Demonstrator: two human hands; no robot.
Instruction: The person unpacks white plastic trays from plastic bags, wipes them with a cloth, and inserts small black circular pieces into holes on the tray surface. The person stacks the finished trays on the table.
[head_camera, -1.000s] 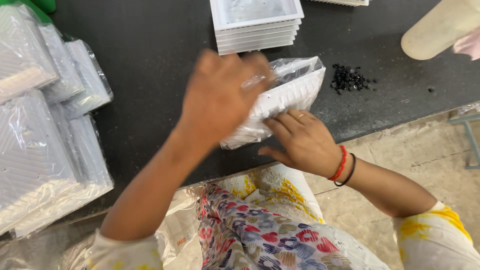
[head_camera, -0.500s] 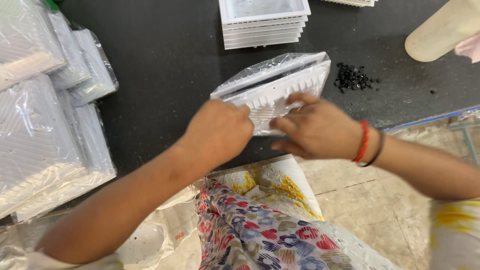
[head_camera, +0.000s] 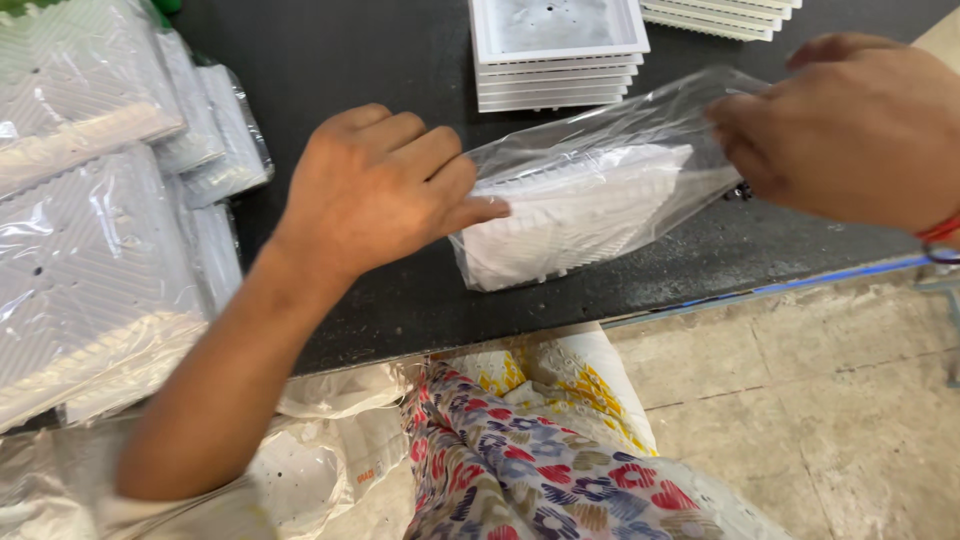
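Note:
A white ribbed plastic tray (head_camera: 575, 215) lies inside a clear plastic bag (head_camera: 640, 125) on the black table (head_camera: 330, 60). My left hand (head_camera: 375, 185) rests on the bag's left end, fingers pressing against the tray. My right hand (head_camera: 850, 125) pinches the bag's open right end, by the table's right side. The bag's film is stretched between the two hands.
A stack of bare white trays (head_camera: 555, 50) stands at the back, with another stack (head_camera: 720, 15) beyond it. Several bagged trays (head_camera: 90, 230) are piled at the left. My floral clothing (head_camera: 530, 460) and a tiled floor (head_camera: 820, 390) lie below the table edge.
The bagged tray has turned flatter and moved toward the table's front. My left hand shifted to its left end and my right hand moved out to the bag's right end.

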